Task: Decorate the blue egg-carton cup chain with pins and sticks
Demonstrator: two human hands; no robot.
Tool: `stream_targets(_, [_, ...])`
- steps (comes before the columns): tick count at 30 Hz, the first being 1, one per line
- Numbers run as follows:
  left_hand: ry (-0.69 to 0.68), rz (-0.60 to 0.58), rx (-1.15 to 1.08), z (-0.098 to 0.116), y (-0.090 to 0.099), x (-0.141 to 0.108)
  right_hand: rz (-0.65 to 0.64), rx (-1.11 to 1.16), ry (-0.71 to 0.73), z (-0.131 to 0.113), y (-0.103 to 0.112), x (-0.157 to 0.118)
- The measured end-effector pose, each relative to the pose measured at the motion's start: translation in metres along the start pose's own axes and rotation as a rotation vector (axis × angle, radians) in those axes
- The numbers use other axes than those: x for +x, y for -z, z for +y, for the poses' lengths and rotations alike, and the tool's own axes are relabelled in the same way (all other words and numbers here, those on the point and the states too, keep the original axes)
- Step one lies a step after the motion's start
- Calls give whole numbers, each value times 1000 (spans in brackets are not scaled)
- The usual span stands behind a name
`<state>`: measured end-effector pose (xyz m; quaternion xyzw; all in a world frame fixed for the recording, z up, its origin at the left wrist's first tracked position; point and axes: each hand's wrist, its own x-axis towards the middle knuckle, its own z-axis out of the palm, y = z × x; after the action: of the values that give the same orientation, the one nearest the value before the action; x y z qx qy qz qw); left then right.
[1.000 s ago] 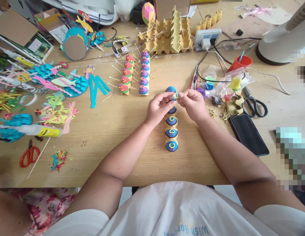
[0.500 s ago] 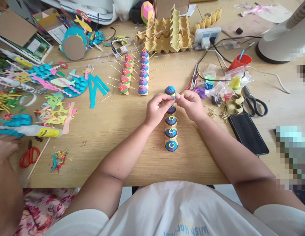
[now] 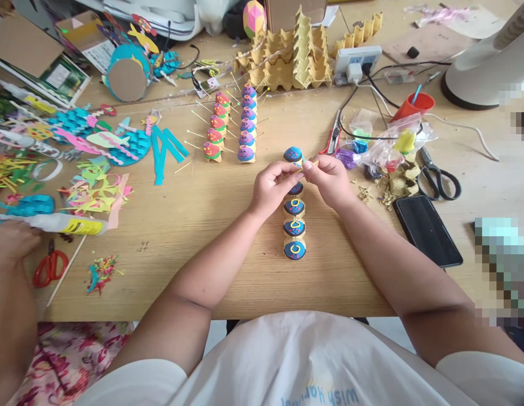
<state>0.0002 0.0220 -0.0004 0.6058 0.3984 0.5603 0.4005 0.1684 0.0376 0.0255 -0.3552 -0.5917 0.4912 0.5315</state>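
Observation:
A row of egg-carton cups with blue clay tops (image 3: pixel 294 207) runs toward me on the table, several bearing yellow clay rings. Over its far part my left hand (image 3: pixel 275 189) and my right hand (image 3: pixel 329 179) meet, fingertips nearly touching. Both are pinched closed on a thin yellow strip (image 3: pixel 309 164). A small light-blue tool tip or stick also shows at the right fingertips. Behind to the left stand a red-and-green cup row (image 3: pixel 215 134) and a purple-and-blue one (image 3: pixel 247 135), both with pins sticking out.
Scissors (image 3: pixel 438 179), a phone (image 3: pixel 427 230), a red cup (image 3: pixel 413 107) and a cutter (image 3: pixel 333 135) lie to the right. Egg trays (image 3: pixel 278 62) stand at the back. Colored scraps (image 3: pixel 103 273) and another person's arm (image 3: pixel 10 270) are at left.
The yellow strip now shows between both sets of fingertips, where a blue bit showed before. My hands have barely moved. The other person's hand at left has shifted slightly.

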Motion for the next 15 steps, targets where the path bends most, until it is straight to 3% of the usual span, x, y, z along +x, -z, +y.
stream_targets(15, [-32, 71, 0, 2, 1, 2, -108, 145, -61, 4, 4, 1])
